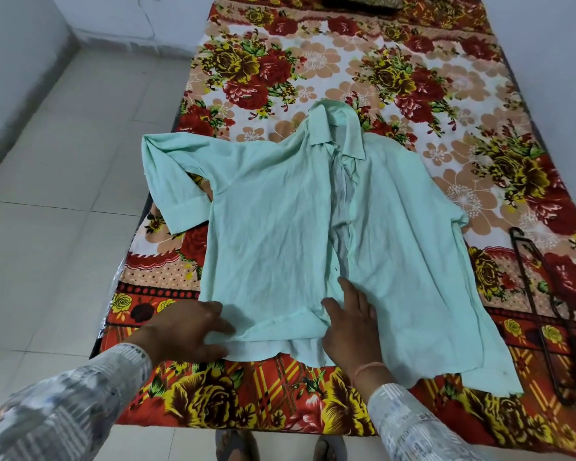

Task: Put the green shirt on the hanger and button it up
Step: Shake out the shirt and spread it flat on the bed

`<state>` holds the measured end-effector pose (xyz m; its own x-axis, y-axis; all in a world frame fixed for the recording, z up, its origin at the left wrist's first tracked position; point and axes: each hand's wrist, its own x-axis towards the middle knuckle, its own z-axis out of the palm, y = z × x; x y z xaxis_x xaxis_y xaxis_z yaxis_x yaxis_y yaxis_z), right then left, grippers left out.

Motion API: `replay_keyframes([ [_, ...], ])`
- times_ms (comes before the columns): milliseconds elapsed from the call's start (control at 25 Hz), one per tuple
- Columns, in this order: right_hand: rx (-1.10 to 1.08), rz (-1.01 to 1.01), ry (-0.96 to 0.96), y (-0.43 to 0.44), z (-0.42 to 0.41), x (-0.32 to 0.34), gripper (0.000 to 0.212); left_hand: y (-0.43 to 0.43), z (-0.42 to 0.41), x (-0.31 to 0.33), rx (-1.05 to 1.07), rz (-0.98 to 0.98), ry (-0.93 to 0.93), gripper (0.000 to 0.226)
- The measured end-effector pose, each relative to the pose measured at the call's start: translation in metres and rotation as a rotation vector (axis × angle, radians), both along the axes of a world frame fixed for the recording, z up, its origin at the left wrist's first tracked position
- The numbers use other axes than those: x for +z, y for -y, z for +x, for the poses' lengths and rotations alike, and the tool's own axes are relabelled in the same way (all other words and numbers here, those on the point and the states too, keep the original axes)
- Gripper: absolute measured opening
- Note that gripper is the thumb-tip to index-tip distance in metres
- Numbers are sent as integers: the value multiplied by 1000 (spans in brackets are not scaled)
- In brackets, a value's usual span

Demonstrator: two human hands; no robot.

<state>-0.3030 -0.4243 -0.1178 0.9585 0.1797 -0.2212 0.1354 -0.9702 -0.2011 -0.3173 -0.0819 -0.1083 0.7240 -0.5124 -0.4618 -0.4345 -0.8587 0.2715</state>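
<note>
The pale green shirt (280, 227) lies spread front-up on the bed, collar pointing away from me, its front placket hanging partly open. One sleeve is folded at the left. My left hand (187, 331) rests on the shirt's lower left hem, fingers curled at the edge of the cloth. My right hand (350, 321) lies flat on the lower middle of the shirt, by the front opening, fingers spread. A dark wire hanger (546, 314) lies on the bed to the right of the shirt, apart from both hands.
The bed carries a red and yellow floral sheet (363, 71). A dark cushion (359, 1) sits at the far end. A tiled floor (64, 194) runs along the left; a wall stands close on the right. My feet show below the bed's near edge.
</note>
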Motion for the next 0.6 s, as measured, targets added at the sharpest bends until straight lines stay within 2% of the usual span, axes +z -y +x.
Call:
replay_keyframes([
  [80, 118, 97, 125, -5, 2, -2, 52, 13, 9, -2, 46, -124, 69, 64],
  [160, 200, 170, 93, -12, 4, -4, 55, 33, 12, -8, 33, -274, 146, 63],
  [240, 214, 204, -159, -15, 10, 1, 57, 53, 10, -10, 44, -335, 52, 65],
  [320, 228, 119, -368, -12, 20, 9, 39, 66, 13, -8, 94, -318, -104, 61],
  [360, 225, 90, -449, -10, 24, 15, 38, 69, 19, -6, 145, -313, -188, 62],
  [440, 124, 116, -591, -10, 28, 23, 51, 73, 33, 1, 282, -363, -327, 66],
  [480, 25, 195, -617, -10, 32, 25, 51, 74, 43, 5, 308, -380, -315, 68],
  [560, -177, 351, -578, -12, 50, 29, 45, 78, 66, 8, 293, -373, -142, 67],
  [600, -213, 360, -480, -13, 65, 27, 42, 81, 80, 9, 289, -372, -64, 62],
])
